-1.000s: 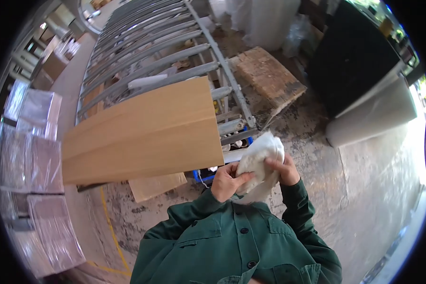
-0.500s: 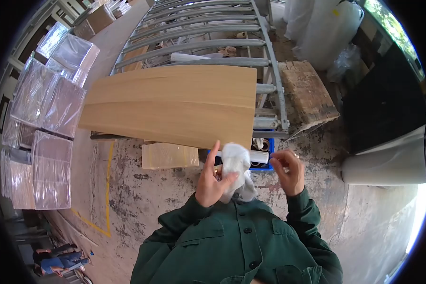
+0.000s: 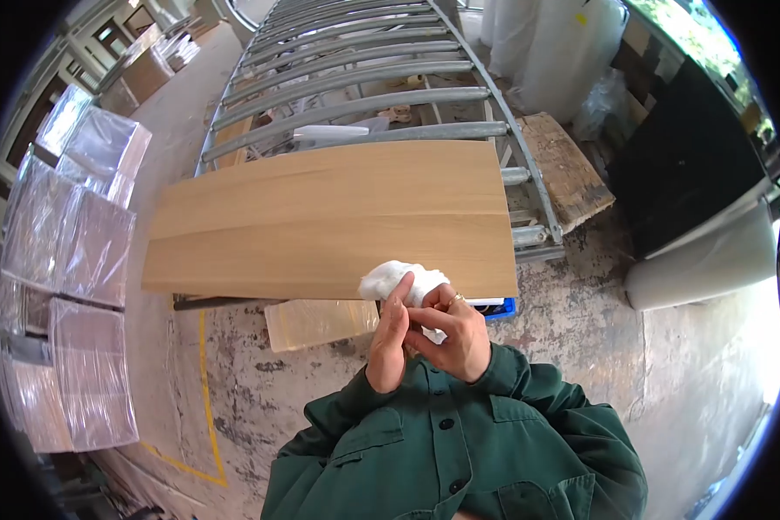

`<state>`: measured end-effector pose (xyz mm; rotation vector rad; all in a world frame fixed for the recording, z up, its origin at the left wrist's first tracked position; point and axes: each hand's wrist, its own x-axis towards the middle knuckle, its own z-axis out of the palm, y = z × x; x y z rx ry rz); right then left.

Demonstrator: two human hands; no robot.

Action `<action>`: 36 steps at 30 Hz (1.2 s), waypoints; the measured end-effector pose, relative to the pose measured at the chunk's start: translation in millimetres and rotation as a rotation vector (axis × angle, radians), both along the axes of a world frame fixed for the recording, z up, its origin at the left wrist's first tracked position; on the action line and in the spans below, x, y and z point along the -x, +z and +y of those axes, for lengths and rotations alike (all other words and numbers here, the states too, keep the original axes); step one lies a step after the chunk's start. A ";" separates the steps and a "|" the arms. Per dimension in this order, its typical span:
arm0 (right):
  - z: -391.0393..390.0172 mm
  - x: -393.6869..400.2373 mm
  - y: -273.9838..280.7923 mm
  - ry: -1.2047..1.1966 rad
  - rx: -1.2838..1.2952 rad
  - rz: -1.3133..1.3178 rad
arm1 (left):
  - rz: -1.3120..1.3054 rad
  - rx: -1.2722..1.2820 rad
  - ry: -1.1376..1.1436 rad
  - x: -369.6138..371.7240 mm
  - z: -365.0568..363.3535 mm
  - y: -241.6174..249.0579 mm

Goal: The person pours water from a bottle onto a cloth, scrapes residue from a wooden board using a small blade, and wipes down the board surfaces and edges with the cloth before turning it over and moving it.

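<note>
A crumpled white cloth is bunched between my two hands, over the near edge of a light wood-coloured board. My left hand presses against the cloth from the left, its fingers pointing up. From the right, my right hand pinches the cloth with bent fingers, and a ring shows on it. Both hands are close together in front of the green shirt. The board lies flat on a metal roller rack.
Plastic-wrapped boxes stand stacked at the left. A wrapped carton and part of a blue crate show under the board's near edge. At the right are a wooden block, a black panel and a large roll.
My right hand has moved left to the cloth and closed on it. The cloth has changed shape and shifted slightly left. The head view has shifted, so the board appears lower.
</note>
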<state>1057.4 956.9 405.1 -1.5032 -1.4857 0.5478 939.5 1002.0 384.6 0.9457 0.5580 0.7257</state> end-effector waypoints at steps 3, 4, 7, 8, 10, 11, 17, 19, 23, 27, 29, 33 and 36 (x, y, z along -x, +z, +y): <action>20.2 18.6 0.7 -0.006 0.026 0.121 | -0.140 0.064 -0.025 14.3 23.1 -2.4; 26.0 21.9 -2.6 -0.008 0.020 0.162 | -0.218 0.182 -0.020 16.2 28.6 6.6; 39.1 28.3 -2.0 -0.022 -0.055 0.506 | -0.311 0.299 -0.033 25.1 58.8 -10.2; 40.8 28.0 0.7 -0.025 -0.090 0.657 | -0.320 0.301 -0.039 27.9 69.0 -19.1; 41.8 3.8 15.0 -0.007 -0.123 0.999 | -0.122 0.307 0.153 27.5 80.1 -7.4; 44.5 -12.5 12.7 -0.145 -0.131 0.929 | -0.072 0.260 0.242 28.5 87.1 -16.6; 99.6 -171.8 -35.7 -0.347 0.038 0.700 | 0.326 -0.242 0.405 33.5 119.8 -64.4; 125.7 -230.6 -74.6 -0.309 0.200 0.654 | 0.394 -0.328 0.416 26.1 124.4 -81.2; 181.4 -297.5 -116.5 -0.426 0.297 0.299 | 0.495 -0.462 0.506 10.7 128.0 -100.5; 216.3 -333.5 -150.7 -0.239 0.187 0.100 | 0.601 -0.509 0.559 6.6 129.1 -106.6; 220.6 -332.2 -131.4 -0.157 0.304 0.156 | 0.605 -0.500 0.570 5.2 127.2 -104.2; 230.0 -343.3 -126.6 -0.054 0.491 0.301 | 0.659 -0.468 0.618 1.3 125.3 -103.1; 241.1 -347.4 -130.2 0.023 0.476 0.285 | 0.656 -0.523 0.650 2.0 126.4 -113.1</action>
